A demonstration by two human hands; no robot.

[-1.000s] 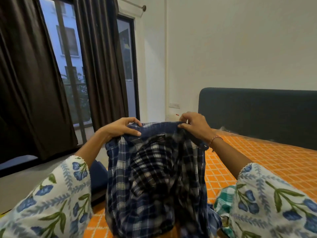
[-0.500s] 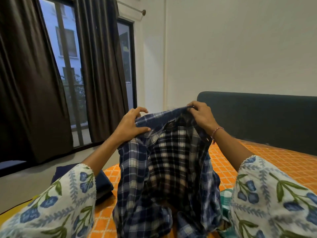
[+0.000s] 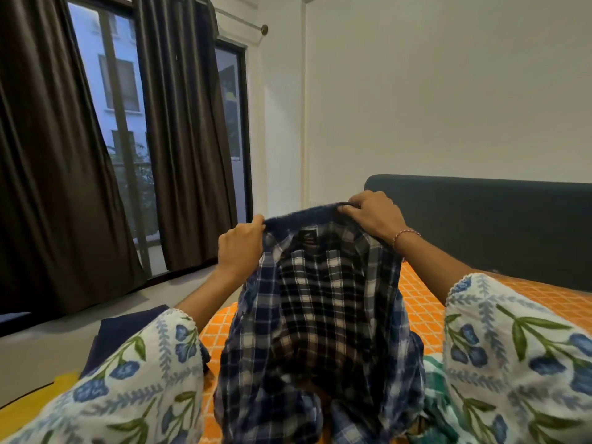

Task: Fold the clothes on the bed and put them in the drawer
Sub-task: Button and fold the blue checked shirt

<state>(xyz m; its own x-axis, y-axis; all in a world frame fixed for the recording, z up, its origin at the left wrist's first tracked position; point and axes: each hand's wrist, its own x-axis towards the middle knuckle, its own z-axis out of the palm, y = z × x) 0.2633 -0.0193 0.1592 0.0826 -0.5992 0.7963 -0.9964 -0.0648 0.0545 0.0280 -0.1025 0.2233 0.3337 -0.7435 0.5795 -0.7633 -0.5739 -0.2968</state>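
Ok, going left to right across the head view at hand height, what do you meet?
Dark curtains → left hand → plaid shirt held up by its collar → right hand → dark headboard.

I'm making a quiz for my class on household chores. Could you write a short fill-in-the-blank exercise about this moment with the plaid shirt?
1. Both hands hold the plaid shirt up by its ____.
2. The bracelet sits on the ____ wrist.
3. The sheet on the bed is ____ with a white grid.
4. The left hand and the right hand hold the shirt ____ the bed, not flat on it.

Missing words: collar; right; orange; above
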